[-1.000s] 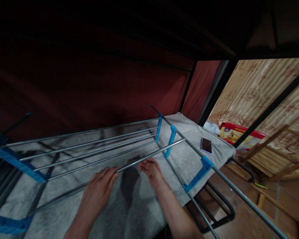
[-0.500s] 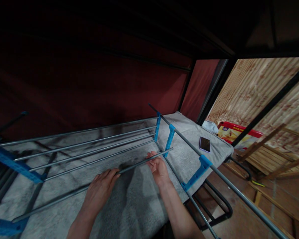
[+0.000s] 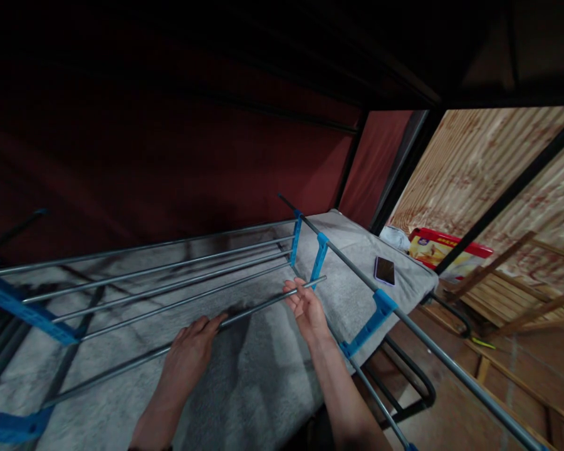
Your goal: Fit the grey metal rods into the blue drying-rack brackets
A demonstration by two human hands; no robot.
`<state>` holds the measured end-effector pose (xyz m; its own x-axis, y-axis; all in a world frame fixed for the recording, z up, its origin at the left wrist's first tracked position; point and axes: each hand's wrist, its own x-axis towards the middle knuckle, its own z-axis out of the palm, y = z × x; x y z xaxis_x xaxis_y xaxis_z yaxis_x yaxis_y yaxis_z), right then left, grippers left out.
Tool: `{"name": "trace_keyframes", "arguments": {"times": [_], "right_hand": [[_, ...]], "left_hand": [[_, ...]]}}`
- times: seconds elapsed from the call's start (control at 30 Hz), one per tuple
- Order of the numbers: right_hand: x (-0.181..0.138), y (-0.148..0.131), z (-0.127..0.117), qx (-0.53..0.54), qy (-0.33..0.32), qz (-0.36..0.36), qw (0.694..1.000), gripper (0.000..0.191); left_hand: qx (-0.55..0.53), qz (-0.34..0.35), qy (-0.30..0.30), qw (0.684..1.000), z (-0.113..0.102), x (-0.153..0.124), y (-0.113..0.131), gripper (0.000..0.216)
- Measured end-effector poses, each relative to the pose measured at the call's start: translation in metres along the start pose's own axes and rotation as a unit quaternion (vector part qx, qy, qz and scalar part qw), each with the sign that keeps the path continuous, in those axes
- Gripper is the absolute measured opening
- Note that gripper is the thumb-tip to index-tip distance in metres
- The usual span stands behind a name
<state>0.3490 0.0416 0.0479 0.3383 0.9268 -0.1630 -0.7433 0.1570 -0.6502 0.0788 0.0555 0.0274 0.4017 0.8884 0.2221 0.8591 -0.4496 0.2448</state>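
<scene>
A loose grey metal tube (image 3: 258, 308) slants across the front of a partly assembled rack with blue plastic brackets. My left hand (image 3: 188, 357) is closed over the tube near its middle, palm down. Palm up, my right hand (image 3: 310, 313) has its fingers curled around the tube close to its right end. That end pokes out past the fingers, beside a blue bracket (image 3: 320, 254) on the right upright. The tube's left end lies near the lower-left blue bracket (image 3: 14, 426); I cannot tell whether it sits in it. Behind, several parallel tubes (image 3: 169, 275) span the rack.
Under the rack lies a grey blanket (image 3: 263, 382) on a black-framed bed. A phone (image 3: 385, 270) rests on it at right. Beyond are a red and yellow box (image 3: 444, 252) and wooden frames (image 3: 512, 294) on the floor. More tubes (image 3: 0, 338) lie at far left.
My right hand has moved slightly right and up towards the tube's right end. At the left, the tube's end has shifted a little to the right. My left hand stays on the tube.
</scene>
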Motion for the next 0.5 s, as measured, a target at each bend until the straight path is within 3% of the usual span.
{"name": "trace_keyframes", "arguments": {"times": [0.17, 0.33, 0.5], "right_hand": [[0.004, 0.005, -0.010, -0.017, 0.044, -0.005, 0.999, 0.016], [0.010, 0.012, -0.018, -0.017, 0.108, 0.013, 0.994, 0.019], [0.014, 0.020, -0.016, -0.027, 0.106, 0.031, 0.993, 0.023]], "left_hand": [[0.061, -0.020, 0.019, 0.998, -0.008, -0.002, 0.001, 0.048], [0.124, -0.091, 0.104, 0.983, -0.020, -0.012, -0.015, 0.039], [0.145, -0.152, 0.199, 0.957, -0.028, -0.026, -0.024, 0.031]]}}
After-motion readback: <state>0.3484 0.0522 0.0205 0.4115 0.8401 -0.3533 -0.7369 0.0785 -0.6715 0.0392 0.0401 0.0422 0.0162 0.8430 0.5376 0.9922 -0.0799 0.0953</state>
